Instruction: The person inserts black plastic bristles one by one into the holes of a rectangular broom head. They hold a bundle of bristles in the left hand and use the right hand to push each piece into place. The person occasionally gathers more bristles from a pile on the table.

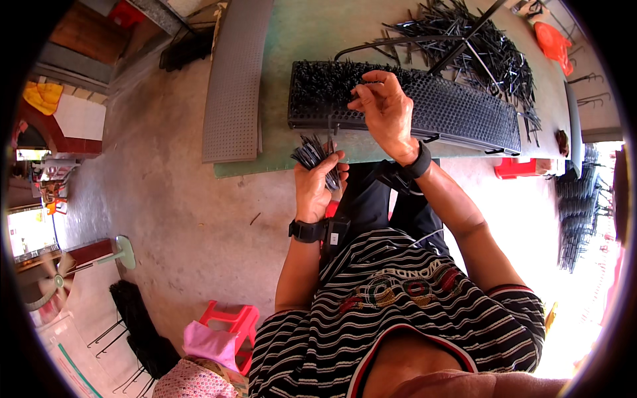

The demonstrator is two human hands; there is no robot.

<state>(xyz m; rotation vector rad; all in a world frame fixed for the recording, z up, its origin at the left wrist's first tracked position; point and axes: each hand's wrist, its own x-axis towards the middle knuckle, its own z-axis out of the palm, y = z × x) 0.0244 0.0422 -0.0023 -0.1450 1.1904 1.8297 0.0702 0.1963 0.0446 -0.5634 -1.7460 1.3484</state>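
My left hand is closed around a bundle of thin black plastic strips, in front of the table's near edge. One strip stands up from the bundle toward a long black rack with a grid of holes. My right hand hovers over the rack, fingers curled and thumb and fingertips drawn together. Whatever lies between those fingertips is too small to make out. Upright black strips crowd the rack's left part, while its right part shows open holes. Both wrists wear black bands.
Behind the rack, a loose heap of black strips lies on the green table, with a black metal frame crossing above. A grey perforated sheet covers the table's left end. A pink stool and a fan stand lower left.
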